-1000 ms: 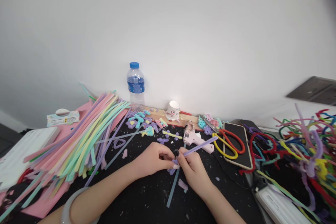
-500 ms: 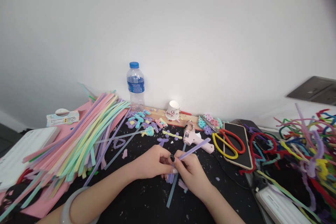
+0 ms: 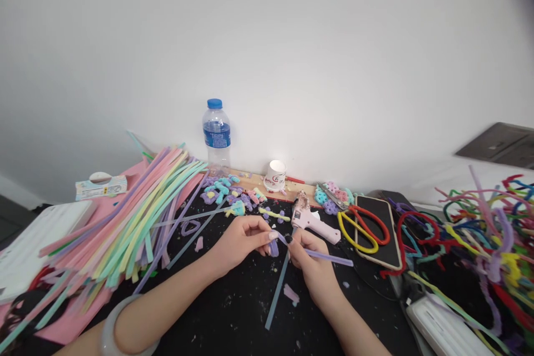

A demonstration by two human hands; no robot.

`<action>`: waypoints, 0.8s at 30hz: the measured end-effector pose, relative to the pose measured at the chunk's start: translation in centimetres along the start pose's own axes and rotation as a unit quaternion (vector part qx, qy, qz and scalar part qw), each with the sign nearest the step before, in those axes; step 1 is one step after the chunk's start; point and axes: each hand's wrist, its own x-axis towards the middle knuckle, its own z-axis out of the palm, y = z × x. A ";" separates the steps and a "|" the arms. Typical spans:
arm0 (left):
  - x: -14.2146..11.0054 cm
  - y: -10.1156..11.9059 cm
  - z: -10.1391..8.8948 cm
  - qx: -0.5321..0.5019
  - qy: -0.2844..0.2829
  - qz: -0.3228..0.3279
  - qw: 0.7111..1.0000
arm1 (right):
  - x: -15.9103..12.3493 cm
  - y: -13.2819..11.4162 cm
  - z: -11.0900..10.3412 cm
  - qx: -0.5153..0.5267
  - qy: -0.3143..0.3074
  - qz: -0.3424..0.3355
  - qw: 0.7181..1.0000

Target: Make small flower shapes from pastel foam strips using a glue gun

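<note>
1. Head view, hidden or cut off: the left hand [image 3: 241, 242] covers part of a small purple bundle [image 3: 273, 248], so whether it is one piece with the purple pipe cleaner [image 3: 331, 258] cannot be made out. The fingers of the right hand [image 3: 312, 264] hide a short stretch of the pipe cleaner and part of the glue stick [image 3: 276, 297] leading to the glue gun [image 3: 315, 223]. The bottom edge cuts off the bracelet [image 3: 109, 336] and the power strip [image 3: 448, 325].

2. Head view, direction: the pipe cleaner lies between the hands, above the black tabletop [image 3: 233, 311]. Its long axis runs mostly left to right; the free end points right and slightly toward the person, past the right hand.

3. Head view, hands: the left pinches the pipe cleaner and bundle between thumb and fingers; the right grips the pipe cleaner just beside it, fingers curled.
</note>
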 end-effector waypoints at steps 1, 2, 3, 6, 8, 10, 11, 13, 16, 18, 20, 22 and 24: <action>0.0 -0.1 0.0 0.004 -0.005 -0.005 1.000 | 0.0 0.1 0.0 0.006 0.002 0.003 1.000; 0.0 -0.2 0.1 0.006 -0.009 -0.007 1.000 | 0.0 0.2 0.0 0.010 0.006 0.006 1.000; -0.1 -0.2 0.2 0.006 -0.012 -0.008 1.000 | 0.1 0.3 0.0 0.012 0.008 0.009 1.000; -0.2 0.0 0.5 -0.015 -0.017 -0.006 1.000 | 0.1 0.6 -0.1 0.016 0.003 0.016 1.000; -0.3 0.1 0.6 -0.015 -0.018 0.001 1.000 | 0.2 0.6 -0.1 0.015 -0.006 0.018 1.000; -0.2 0.0 0.6 0.000 -0.013 0.007 1.000 | 0.2 0.5 -0.1 0.011 -0.013 0.017 1.000; -0.2 0.0 0.6 0.010 -0.009 0.008 1.000 | 0.2 0.5 -0.1 0.009 -0.015 0.016 1.000; -0.1 -0.2 0.5 0.025 0.003 0.005 1.000 | 0.2 0.3 -0.1 0.000 -0.018 0.017 1.000; -0.1 -0.3 0.4 0.040 0.016 -0.004 0.999 | 0.1 -0.1 0.0 -0.017 -0.021 0.013 1.000; -0.1 -0.1 0.4 0.050 0.018 -0.012 0.999 | 0.1 -0.3 0.1 -0.032 -0.019 0.004 0.999; -0.1 0.1 0.4 0.060 0.021 -0.016 0.998 | 0.0 -0.4 0.1 -0.048 -0.015 -0.008 0.999; -0.1 0.3 0.3 0.065 0.026 -0.013 0.997 | 0.0 -0.4 0.1 -0.056 -0.007 -0.012 0.998; 0.0 0.4 0.1 0.056 0.033 -0.009 0.998 | 0.0 -0.3 0.0 -0.054 0.009 -0.011 0.998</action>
